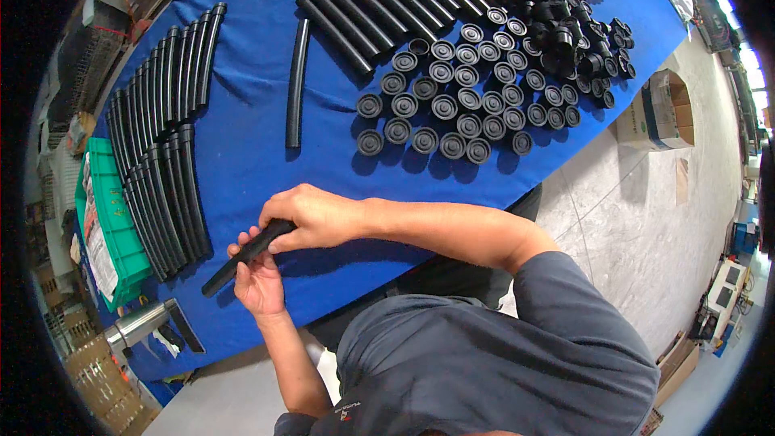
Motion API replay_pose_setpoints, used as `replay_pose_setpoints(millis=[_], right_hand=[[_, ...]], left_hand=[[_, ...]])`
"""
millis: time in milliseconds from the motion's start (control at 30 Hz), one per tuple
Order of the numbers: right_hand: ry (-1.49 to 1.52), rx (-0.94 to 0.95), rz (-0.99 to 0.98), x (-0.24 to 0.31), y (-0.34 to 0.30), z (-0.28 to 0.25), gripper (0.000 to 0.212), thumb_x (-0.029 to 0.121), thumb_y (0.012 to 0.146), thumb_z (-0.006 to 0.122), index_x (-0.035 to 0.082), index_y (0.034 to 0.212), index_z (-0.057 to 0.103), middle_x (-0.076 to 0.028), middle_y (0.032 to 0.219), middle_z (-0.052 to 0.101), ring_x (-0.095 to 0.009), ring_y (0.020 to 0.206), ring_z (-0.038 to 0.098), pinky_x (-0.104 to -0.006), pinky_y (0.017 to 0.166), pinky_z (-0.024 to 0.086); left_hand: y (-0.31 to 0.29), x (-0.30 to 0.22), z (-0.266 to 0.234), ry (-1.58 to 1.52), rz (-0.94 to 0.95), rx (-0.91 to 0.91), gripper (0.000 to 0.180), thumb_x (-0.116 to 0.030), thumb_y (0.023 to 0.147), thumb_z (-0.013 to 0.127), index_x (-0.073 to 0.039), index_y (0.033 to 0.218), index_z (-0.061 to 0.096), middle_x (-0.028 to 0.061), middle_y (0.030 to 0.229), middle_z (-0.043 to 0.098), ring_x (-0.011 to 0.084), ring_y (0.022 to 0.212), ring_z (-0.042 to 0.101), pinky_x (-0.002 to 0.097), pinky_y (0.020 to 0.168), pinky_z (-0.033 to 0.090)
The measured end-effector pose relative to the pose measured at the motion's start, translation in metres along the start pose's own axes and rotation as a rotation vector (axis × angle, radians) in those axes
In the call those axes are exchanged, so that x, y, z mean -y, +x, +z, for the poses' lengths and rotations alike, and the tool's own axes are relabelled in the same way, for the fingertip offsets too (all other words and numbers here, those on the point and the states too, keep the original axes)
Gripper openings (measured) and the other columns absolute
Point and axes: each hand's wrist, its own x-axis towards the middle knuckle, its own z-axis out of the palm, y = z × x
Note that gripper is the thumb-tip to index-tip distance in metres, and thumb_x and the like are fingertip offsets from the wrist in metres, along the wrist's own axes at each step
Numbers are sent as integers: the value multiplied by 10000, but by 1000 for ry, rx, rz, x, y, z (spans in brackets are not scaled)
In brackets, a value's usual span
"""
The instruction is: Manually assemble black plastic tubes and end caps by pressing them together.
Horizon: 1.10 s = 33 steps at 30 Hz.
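Observation:
Near the table's front edge I hold a short black tube point(222, 276) at a slant, its free end pointing down to the left. My left hand point(260, 281) is closed around its middle from below. Fingers of my right hand point(316, 216) wrap the upper end, which they partly hide; I cannot tell whether a cap sits there. A single black tube point(298, 89) lies beyond my hands on the blue cloth. To its right stand many round black caps point(425, 140), spread out with ridged circular faces up.
Black tubes point(355, 24) lie in a row at the back, and more tubes point(165, 85) in two rows at left. Beside those sits a green bin point(125, 246); a silver cylindrical device point(139, 325) is at the front left corner. A cardboard box point(650, 117) stands on the floor, right.

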Motion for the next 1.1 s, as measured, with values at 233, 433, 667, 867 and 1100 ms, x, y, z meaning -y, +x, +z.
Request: replay_pose_setpoints(millis=[233,433,667,867,1100], right_hand=[[-27,-40,-59,-6,-2,9,300,171,779,719,12,1017,628,-168,933,649,-374,880,639,-454,771,513],[135,50,219,7,1,-2,274,150,817,711,25,1039,609,-139,901,609,-344,846,629,-433,725,501],[-155,-108,-244,-7,-2,13,299,175,799,699,24,1042,615,-166,934,613,-372,854,625,-443,769,523],[30,-63,31,-1,-3,2,267,147,804,678,16,1024,604,-172,919,604,-376,848,620,-450,747,511],[11,4,74,-2,-2,1,229,100,847,669,11,1048,604,-150,912,600,-326,757,630,-411,676,503]], left_hand=[[2,4,10,-84,-14,-171,318,-122,912,668,-21,1201,583,188,1368,538,335,1357,430,479,1168,360],[0,2,9,-86,9,-124,315,-129,914,667,-25,1201,591,188,1362,545,331,1353,435,475,1164,369],[4,6,18,-18,7,-146,298,-114,966,588,6,1237,559,225,1351,539,333,1323,470,461,1123,423],[-3,1,40,353,-132,-285,343,-231,1024,503,45,1223,542,255,1168,634,317,1051,658,385,805,613],[-28,2,37,1885,338,-316,315,-56,913,667,69,1180,559,174,1026,691,289,853,694,338,724,562]])
